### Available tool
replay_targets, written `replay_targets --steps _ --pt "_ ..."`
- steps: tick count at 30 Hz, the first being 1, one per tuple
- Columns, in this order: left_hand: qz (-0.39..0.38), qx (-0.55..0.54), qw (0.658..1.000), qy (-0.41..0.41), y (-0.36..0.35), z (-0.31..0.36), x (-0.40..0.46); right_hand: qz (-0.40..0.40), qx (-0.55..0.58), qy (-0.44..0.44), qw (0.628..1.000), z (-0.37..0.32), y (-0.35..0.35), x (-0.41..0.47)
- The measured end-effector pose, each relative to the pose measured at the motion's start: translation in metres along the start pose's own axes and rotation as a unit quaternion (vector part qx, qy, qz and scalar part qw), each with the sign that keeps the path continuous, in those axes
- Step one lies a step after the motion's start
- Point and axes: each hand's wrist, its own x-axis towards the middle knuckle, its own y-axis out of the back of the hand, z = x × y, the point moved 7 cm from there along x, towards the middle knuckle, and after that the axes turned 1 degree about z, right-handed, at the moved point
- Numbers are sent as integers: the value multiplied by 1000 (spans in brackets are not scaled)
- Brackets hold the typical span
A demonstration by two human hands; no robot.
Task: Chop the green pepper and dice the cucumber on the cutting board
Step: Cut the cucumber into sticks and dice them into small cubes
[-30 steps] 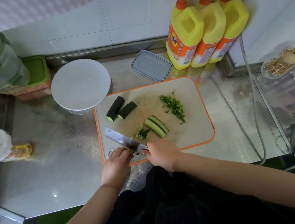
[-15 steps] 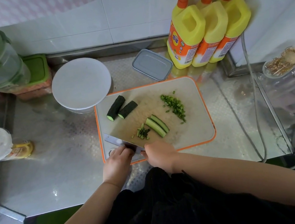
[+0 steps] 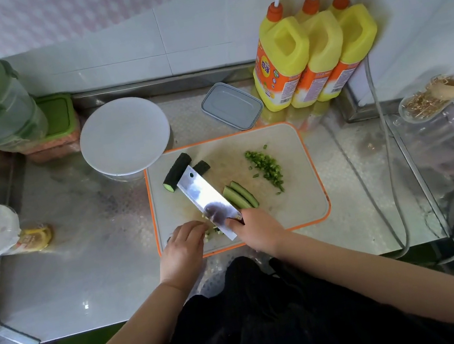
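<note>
Head view: right hand (image 3: 255,231) grips the cleaver (image 3: 209,201), its blade running away-left, while left hand (image 3: 185,243), fingers curled, pins small cucumber pieces (image 3: 211,231) just left of it.

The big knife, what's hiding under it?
The knife covers part of two dark cucumber chunks and some board. Small green bits peek out beside it; anything else underneath is hidden.

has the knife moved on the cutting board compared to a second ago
Yes. The knife has tipped up so its flat side shows, and its tip now overlaps the two dark cucumber chunks at the back of the cutting board.
</note>
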Motion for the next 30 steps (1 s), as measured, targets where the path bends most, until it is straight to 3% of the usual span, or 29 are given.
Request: replay_targets --steps 5,8,13,16,21,23,25,27,30 --pt "-21 94 987 -132 2 20 -3 -37 149 -25 988 1 -3 -3" --pt "-28 104 986 -127 -1 17 -6 -43 172 -37 984 5 -1 -2" --pt "28 32 994 -97 13 8 3 41 -30 31 998 12 24 -2" --pt "73 -15 995 -62 33 15 18 54 -161 85 982 14 28 -7" --pt "125 -61 989 -42 61 31 59 75 -274 152 947 17 21 -19" --pt "77 -54 994 -62 58 44 90 77 -300 169 936 17 18 -21" --pt "-56 -18 995 -83 35 56 119 72 -307 177 932 16 17 -23" --pt "-202 46 971 -121 1 65 133 76 -308 182 931 16 17 -24" --pt "-304 164 916 -203 -37 73 141 88 -289 183 935 20 19 -26"
